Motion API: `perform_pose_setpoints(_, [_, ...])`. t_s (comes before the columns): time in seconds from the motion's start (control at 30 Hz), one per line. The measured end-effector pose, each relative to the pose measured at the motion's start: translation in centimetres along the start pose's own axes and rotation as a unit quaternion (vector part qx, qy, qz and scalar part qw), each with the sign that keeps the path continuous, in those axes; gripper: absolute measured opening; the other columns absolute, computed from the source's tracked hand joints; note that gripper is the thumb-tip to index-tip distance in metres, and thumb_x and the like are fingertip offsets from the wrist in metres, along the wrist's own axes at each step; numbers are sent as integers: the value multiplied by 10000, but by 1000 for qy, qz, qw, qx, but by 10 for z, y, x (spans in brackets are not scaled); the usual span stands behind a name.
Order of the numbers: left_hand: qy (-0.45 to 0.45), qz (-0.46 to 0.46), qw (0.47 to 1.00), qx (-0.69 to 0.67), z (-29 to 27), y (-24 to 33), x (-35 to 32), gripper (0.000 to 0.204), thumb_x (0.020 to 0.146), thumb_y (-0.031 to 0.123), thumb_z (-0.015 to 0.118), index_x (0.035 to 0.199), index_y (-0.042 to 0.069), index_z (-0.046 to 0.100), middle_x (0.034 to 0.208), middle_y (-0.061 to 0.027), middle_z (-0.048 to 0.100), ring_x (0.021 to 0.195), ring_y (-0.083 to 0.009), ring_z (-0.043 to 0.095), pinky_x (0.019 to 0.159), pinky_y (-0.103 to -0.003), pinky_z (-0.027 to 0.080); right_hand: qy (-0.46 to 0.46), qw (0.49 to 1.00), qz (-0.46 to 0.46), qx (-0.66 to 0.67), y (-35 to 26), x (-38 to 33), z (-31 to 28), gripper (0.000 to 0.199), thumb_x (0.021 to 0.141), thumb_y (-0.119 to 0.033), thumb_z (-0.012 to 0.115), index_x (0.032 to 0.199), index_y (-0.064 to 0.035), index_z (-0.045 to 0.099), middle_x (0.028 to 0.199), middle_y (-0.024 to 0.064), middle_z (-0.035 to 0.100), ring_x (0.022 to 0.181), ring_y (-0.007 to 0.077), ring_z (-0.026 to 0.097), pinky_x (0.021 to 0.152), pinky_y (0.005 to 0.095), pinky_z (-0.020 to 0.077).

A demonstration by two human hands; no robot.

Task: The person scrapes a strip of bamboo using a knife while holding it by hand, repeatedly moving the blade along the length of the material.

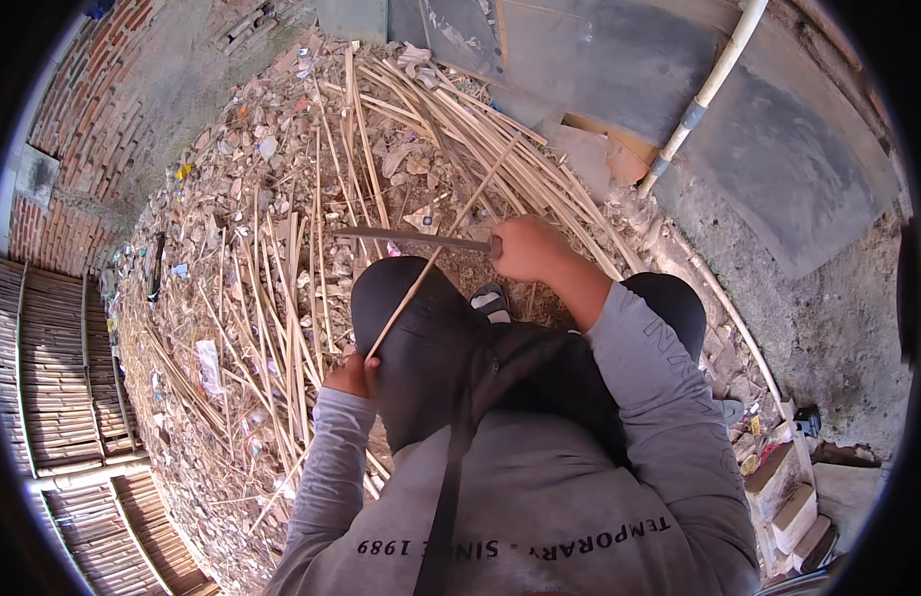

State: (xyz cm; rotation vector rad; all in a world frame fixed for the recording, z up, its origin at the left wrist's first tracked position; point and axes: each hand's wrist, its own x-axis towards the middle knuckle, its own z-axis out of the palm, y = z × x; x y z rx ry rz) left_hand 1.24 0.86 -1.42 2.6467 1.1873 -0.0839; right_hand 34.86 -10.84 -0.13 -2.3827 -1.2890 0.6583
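Observation:
My right hand [529, 248] is closed round the handle of a long machete [421, 237], its blade pointing left above my knee. A thin bamboo strip [412, 291] slants up to the right across my thigh, and the blade crosses it; whether the two touch I cannot tell. Down by the left side of my knee, my left hand [352, 375] is closed on the lower part of that strip. Its fingertips are partly hidden behind the leg.
Long bamboo strips [500, 129] lie bundled ahead, and more loose strips [282, 288] spread to my left over litter-strewn ground. A brick wall [98, 94] rises at far left, above bamboo slat panels [58, 363]. A pole [707, 94] leans at right near a grey wall [818, 318].

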Motion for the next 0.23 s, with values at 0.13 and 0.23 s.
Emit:
perform_pose_setpoints(0.13, [-18,-24,999,23,-6,0,0,360,962,391,470,905,42,539,670,-247,615,661,-459,613,584,-539,470,46,998,30,14,23,12,-2,231,701,-257,650,852,-82,666,862,165,663,845,355,638,760,447,510])
perform_pose_setpoints(0.23, [-50,-42,997,29,-12,1,-2,371,965,415,456,924,58,550,698,-247,624,687,-453,620,618,-536,479,4,999,31,-15,3,-1,-14,295,738,-213,581,994,-111,686,977,165,674,927,352,641,817,467,511])
